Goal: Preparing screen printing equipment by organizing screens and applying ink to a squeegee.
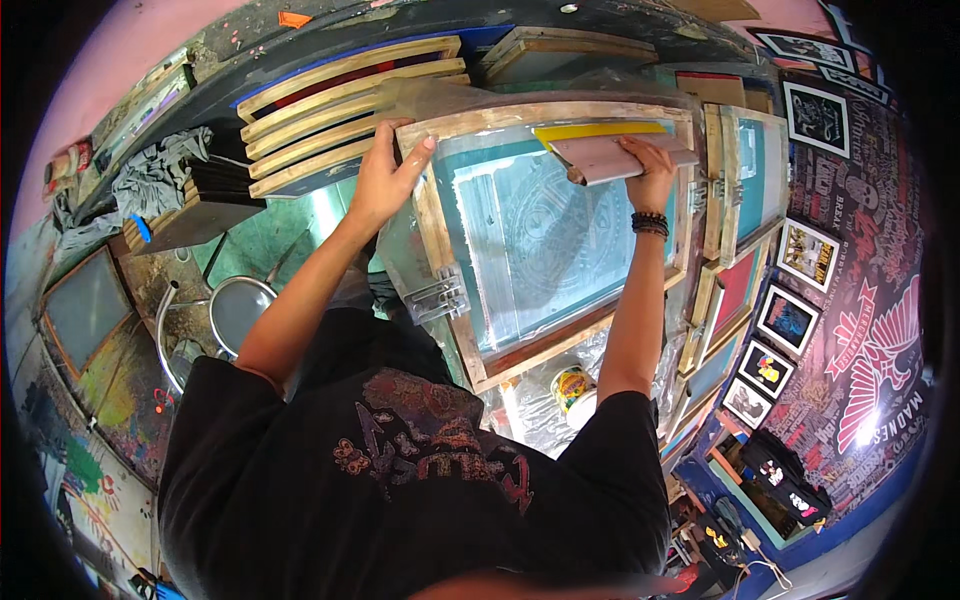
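Observation:
In front of me lies a wooden-framed printing screen [481, 373]. Its teal mesh [560, 230] carries a pale, round stencil design and whitish smears. My left hand [388, 172] grips the frame's far left corner, the thumb along the wood and the fingers round the outer edge. In my right hand [650, 168] is a wide squeegee [610, 158] with a pinkish-grey holder and a yellow strip along its far side. It is tilted over the far right part of the mesh; whether it touches there I cannot tell. A metal hinge clamp [440, 297] holds the frame's left side.
Several wooden frames [350, 125] are stacked at the far left. More screens [755, 175] stand on the right beside a wall of framed prints [808, 252]. A labelled tub [573, 388] sits below the screen's near edge. A round stool [240, 305] is at my left.

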The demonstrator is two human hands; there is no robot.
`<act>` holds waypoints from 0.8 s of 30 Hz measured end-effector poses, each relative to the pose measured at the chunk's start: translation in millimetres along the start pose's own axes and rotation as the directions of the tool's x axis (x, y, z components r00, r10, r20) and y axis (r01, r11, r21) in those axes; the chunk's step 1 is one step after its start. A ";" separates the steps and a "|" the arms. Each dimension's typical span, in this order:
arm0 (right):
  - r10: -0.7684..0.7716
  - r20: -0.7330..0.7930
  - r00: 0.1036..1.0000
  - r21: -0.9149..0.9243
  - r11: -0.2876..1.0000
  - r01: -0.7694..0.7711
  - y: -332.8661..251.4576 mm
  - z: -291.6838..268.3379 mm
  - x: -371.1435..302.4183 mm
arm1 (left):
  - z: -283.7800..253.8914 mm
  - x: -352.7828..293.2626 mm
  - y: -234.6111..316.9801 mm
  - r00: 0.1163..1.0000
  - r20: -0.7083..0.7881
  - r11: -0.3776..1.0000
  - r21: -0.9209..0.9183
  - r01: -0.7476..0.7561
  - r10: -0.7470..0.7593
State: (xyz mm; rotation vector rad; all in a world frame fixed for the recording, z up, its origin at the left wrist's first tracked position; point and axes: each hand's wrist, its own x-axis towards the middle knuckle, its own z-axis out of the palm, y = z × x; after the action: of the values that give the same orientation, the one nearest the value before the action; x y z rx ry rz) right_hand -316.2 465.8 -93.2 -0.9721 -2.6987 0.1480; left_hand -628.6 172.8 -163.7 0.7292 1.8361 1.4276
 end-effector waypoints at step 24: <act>0.384 0.295 0.875 0.239 0.857 -0.456 2.6 -179.2 15.7 | -7.3 -1.3 14.5 0.999 0.037 0.998 0.065 -0.001 -0.002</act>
State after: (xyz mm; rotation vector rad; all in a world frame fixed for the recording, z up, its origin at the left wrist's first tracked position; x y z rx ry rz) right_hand -275.2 478.7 81.6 -1.5116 -2.5010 0.7883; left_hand -633.4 171.0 -148.2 0.7827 1.8614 1.3504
